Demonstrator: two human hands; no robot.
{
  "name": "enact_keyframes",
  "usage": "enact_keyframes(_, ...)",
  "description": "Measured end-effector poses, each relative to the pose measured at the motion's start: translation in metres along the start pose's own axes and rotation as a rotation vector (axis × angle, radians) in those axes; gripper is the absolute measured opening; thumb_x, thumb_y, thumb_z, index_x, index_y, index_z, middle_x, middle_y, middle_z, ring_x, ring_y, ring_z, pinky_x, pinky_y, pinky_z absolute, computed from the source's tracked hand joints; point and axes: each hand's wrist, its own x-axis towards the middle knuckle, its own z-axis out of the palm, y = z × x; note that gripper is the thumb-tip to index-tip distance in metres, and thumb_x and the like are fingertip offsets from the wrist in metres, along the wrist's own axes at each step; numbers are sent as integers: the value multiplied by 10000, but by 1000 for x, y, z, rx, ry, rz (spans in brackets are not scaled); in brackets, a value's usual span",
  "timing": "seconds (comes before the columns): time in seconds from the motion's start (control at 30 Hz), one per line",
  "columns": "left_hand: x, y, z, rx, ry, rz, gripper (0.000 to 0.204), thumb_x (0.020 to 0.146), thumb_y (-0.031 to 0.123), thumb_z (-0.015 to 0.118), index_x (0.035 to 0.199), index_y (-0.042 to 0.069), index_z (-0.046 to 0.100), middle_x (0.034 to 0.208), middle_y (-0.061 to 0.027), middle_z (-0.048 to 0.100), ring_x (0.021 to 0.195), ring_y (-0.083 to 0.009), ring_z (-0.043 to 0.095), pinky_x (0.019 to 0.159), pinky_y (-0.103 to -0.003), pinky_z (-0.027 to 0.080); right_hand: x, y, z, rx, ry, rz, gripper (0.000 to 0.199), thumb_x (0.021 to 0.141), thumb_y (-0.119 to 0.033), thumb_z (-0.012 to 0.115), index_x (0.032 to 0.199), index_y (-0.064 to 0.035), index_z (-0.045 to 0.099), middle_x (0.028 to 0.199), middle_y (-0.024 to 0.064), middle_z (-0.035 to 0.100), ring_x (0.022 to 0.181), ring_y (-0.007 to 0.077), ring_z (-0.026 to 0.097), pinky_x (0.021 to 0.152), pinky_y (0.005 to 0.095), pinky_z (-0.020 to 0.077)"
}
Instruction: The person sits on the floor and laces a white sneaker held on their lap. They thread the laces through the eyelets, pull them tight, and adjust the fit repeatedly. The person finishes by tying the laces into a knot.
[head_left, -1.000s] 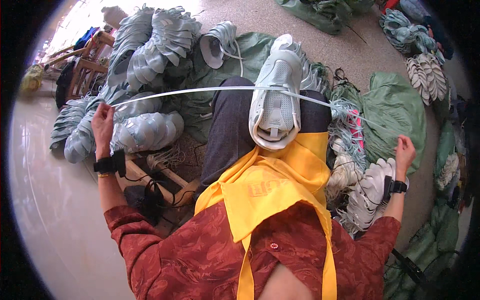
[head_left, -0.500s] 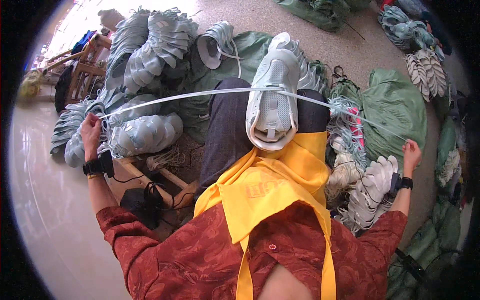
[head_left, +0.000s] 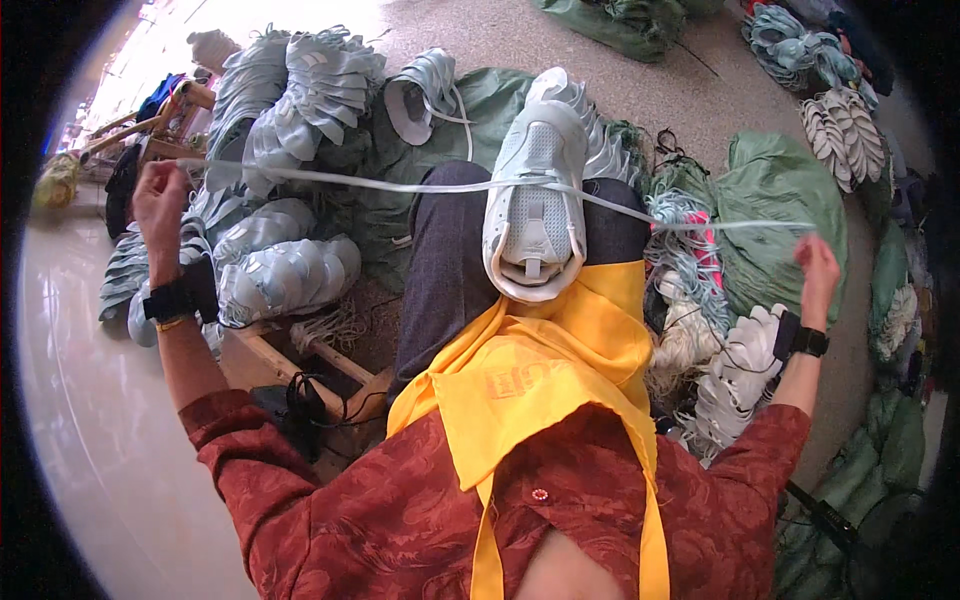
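One pale shoe [head_left: 536,195] sits across the person's lap between the knees, toe pointing away, heel opening toward the yellow apron [head_left: 540,370]. One pale flat lace [head_left: 400,187] meets it partway along the upper and runs out to both sides. The left hand [head_left: 160,215] is raised, thumb and bent fingers closed together on one lace end; the right hand [head_left: 818,275] pinches the other end between its fingertips. I count two black wristbands, one on each wrist.

Both arms are spread wide, and open air lies between either hand and the shoe. Glossy floor [head_left: 100,450] stretches along the left side, and speckled floor [head_left: 480,35] shows beyond the knees.

At least four bundles of pale blue shoe pieces [head_left: 300,275] crowd the left, too overlapped to count piece by piece. A stack of white pieces [head_left: 740,375] lies near the right forearm, partly covered by it. I make out at least three green sacks [head_left: 785,190], one cut off at the top. The shoe's sole is hidden, and which holes the lace passes through I can't tell.
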Motion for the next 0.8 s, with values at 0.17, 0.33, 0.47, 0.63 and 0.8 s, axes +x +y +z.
enact_keyframes(0.17, -58, -16, 75, -132, -431, -380, 113, 920, 167, 724, 904, 56, 704, 752, 28, 617, 626, -79, 538, 573, -245, 443, -42, 4, 77, 341, -213, 79, 181, 998, -113, 654, 1120, 15, 695, 1022, 85, 725, 907, 127, 679, 858, 260, 558)
enact_keyframes(0.33, -147, 131, 181, -603, -828, -607, 115, 951, 154, 716, 903, 80, 644, 849, 0, 682, 739, -74, 607, 685, -228, 487, -165, -88, 228, 46, -633, 289, 178, 984, -111, 676, 1093, 22, 723, 977, 50, 737, 778, 118, 682, 722, 277, 584)
enact_keyframes(0.47, -157, 172, 208, -774, -847, -554, 121, 942, 98, 727, 898, 80, 616, 908, -11, 698, 776, -73, 625, 696, -226, 497, -185, -100, 280, -142, -714, -24, 153, 944, -115, 708, 1018, 14, 744, 887, 77, 737, 738, 144, 692, 655, 294, 561)
enact_keyframes(0.63, -159, 180, 232, -931, -782, -456, 122, 961, 68, 705, 945, 53, 585, 952, -58, 709, 851, -110, 671, 743, -245, 542, -179, -111, 311, -333, -561, -525, 138, 880, -78, 719, 981, 14, 740, 884, 164, 712, 765, 278, 708, 682, 354, 539)
enact_keyframes(0.8, -151, 184, 255, -885, -684, -431, 98, 983, 54, 673, 983, 45, 575, 966, -93, 722, 885, -134, 701, 802, -284, 592, -154, -99, 337, -214, -636, -514, 142, 943, -33, 687, 1054, 39, 740, 935, 63, 748, 790, 115, 682, 695, 255, 543)
